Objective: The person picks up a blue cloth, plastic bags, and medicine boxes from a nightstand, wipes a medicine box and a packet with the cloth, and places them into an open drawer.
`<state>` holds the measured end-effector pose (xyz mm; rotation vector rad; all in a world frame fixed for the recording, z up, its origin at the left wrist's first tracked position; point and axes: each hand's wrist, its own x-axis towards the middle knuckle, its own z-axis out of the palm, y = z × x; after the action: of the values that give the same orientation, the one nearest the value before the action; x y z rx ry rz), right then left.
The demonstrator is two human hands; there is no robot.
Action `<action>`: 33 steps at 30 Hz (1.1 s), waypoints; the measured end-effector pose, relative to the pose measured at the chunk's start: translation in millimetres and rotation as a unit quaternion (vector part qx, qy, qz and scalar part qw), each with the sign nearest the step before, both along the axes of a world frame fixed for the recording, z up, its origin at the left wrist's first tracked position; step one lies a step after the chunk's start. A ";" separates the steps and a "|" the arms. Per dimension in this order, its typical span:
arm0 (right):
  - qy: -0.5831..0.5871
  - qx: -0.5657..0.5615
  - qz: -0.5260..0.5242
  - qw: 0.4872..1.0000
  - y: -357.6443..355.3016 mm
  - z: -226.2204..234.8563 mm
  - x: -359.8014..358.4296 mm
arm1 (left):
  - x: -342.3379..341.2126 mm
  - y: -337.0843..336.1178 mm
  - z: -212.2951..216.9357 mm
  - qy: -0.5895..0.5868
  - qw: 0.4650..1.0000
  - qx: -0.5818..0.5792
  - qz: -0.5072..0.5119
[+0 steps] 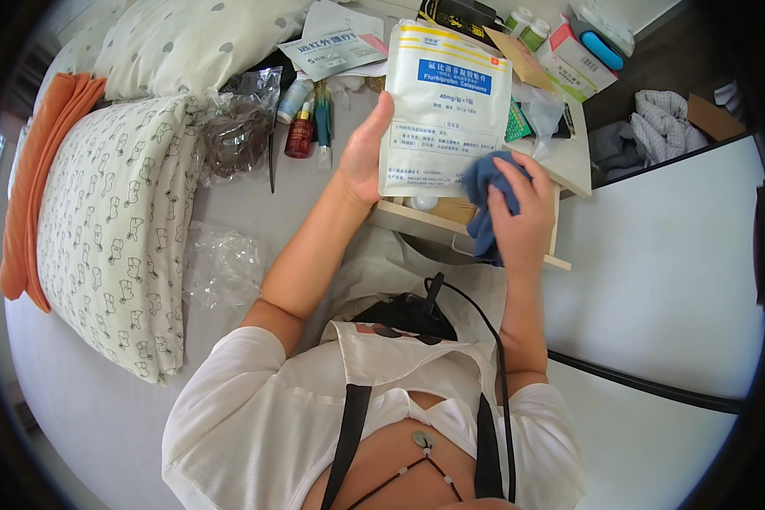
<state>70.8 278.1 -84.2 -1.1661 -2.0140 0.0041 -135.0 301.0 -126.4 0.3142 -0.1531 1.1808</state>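
Note:
My left hand (366, 151) grips the left edge of a flat white packet (447, 110) with yellow stripes and a blue label, its printed face turned up toward me. A dark blue cloth (490, 204) is bunched in my right hand (523, 208), pressed against the packet's lower right corner. Below the packet, a pulled-out wooden drawer (425, 219) shows small things inside, mostly hidden by the packet and my right hand.
Left of me lie a folded patterned quilt (102, 229), an orange cloth (38, 187) and clear plastic bags (223, 263). Small bottles (299, 136), another flat packet (336, 51) and boxes (574, 64) crowd the far side. A white panel (654, 255) stands at the right.

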 end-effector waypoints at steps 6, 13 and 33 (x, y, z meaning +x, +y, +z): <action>0.121 -0.199 0.085 0.969 24.4 2.7 50.3 | -4.2 1.3 -4.3 -0.024 1.000 -0.001 -0.012; 0.272 -0.377 0.148 0.873 25.3 -1.8 65.1 | -0.5 2.3 -4.2 -0.026 1.000 -0.003 -0.018; 0.202 -0.513 0.201 0.809 35.6 -5.8 64.3 | -8.0 6.4 -6.2 -0.027 0.999 -0.005 -0.024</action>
<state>135.1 313.6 -89.9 -1.1334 -1.7881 1.5884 -143.0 307.5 -132.6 0.2673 -0.2009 1.1431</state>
